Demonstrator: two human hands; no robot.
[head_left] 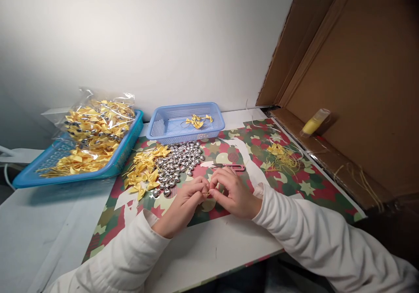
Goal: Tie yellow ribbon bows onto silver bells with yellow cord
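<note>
Two hands, left hand and right hand, grips pinching one yellow thread beside two baskets.

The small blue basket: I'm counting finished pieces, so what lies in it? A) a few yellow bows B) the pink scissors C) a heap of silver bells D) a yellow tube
A: the small blue basket holds only a few yellow bows; the silver bells and the pink scissors lie on the mat in front of it.

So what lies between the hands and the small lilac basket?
In the head view, the pile of silver bells and the pink snips lie between the hands and the lilac basket.
</note>
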